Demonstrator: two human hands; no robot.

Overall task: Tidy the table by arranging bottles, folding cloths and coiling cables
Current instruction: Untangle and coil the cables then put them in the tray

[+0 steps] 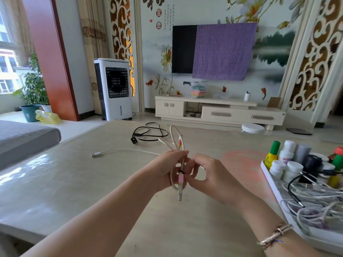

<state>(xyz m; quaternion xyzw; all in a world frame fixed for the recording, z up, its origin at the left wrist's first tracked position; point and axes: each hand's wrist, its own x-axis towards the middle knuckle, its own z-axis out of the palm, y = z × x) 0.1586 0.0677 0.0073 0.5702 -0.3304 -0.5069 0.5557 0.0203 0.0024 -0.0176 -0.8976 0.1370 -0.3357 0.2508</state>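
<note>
Pink-plugged charging cable with a silvery spiral wrap (pixel 178 145) sits at the centre of the frame, bunched into long loops that run nearly straight up and down, loops above, USB plug dangling below. Left hand (pixel 168 168) grips the bundle round its middle, fingers curled about the strands. Right hand (pixel 204 175) is just beside it, touching, fingertips pinching at the black band (pixel 181 172) near the plug. Both forearms reach in from the lower edge, held above the pale glossy table (pixel 92 182). Cinching that band looks like the next job, and the right hand is the one placed for it.

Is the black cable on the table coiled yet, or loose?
Loose: the black cable sprawls in uneven loops on the table, plug out, untouched.
</note>
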